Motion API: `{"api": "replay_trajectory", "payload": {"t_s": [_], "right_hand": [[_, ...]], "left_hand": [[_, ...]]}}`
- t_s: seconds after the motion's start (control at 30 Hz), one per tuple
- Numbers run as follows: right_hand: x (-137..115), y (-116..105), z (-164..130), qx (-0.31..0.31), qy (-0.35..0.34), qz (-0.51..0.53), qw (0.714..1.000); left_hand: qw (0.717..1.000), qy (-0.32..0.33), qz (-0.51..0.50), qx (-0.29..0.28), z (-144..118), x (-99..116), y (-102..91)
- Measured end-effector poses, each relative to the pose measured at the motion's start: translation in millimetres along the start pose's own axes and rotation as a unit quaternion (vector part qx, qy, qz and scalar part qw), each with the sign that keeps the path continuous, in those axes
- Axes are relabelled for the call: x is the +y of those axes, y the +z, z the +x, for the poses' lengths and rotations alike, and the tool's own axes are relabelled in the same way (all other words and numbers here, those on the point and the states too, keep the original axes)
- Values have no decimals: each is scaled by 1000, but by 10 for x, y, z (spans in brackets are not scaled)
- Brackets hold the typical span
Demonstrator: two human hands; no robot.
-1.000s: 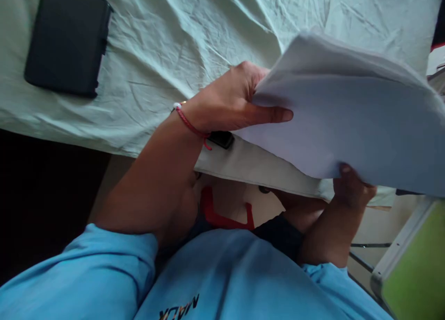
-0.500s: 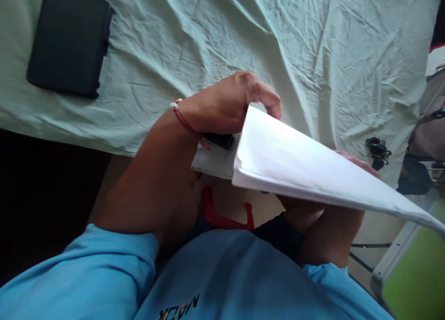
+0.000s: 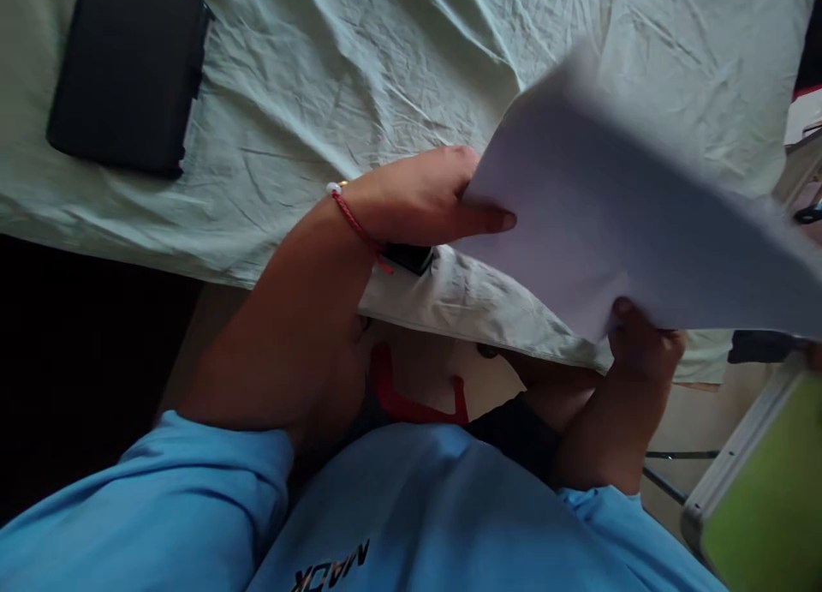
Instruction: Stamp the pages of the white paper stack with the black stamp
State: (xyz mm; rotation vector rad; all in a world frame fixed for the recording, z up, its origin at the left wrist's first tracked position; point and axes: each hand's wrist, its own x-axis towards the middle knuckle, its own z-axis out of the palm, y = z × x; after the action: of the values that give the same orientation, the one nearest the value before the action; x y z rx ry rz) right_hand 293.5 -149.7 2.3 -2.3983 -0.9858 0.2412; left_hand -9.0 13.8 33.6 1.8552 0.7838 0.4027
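Observation:
A stack of white paper (image 3: 616,198) is held up over the near side of the cloth, its far edge smeared by motion. My left hand (image 3: 443,194) grips its left edge, thumb lying on the near face and fingers hidden behind. At the lower edge, my right hand (image 3: 642,339) pinches the sheets with the thumb in front; its other fingers are mostly out of sight. Below my left wrist, a small black object (image 3: 408,258) lies on the cloth, partly covered by my hand.
A wrinkled pale green cloth (image 3: 308,86) covers the table. A black case (image 3: 132,74) lies at the far left. To the lower right stands a green panel with a metal frame (image 3: 758,481). Something red (image 3: 417,403) shows below the table edge.
The paper has tipped up from nearly flat, its broad face now turned toward me. My left thumb has come round onto the face, and my right hand now shows at the lower edge.

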Motion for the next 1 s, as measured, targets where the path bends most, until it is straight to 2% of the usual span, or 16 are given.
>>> {"api": "replay_trajectory", "payload": {"t_s": [0.07,0.13,0.27,0.37,0.57,0.63,0.8,0.87,1.0], "right_hand": [[63,8,135,33,-16,176,984],[120,18,213,47,-23,306,951],[224,39,253,39,-6,424,905],[283,38,264,15,20,453,891],[297,-2,272,-38,66,457,886],[286,-6,269,-51,77,452,887],[266,20,256,-90,99,431,892],[263,29,249,-100,103,423,895],[269,24,238,-115,107,406,900]], "left_hand": [[999,-26,-30,0,-15,21,26],[997,-30,-65,-16,-20,28,50],[993,-27,-112,-20,-7,11,100],[991,-31,-126,-24,3,2,122],[991,-59,-110,-40,-7,30,80],[994,-75,-82,-17,-12,42,42],[981,-138,74,112,3,38,-33],[973,-162,106,123,15,25,-26],[963,-177,174,104,34,-2,36]]}}
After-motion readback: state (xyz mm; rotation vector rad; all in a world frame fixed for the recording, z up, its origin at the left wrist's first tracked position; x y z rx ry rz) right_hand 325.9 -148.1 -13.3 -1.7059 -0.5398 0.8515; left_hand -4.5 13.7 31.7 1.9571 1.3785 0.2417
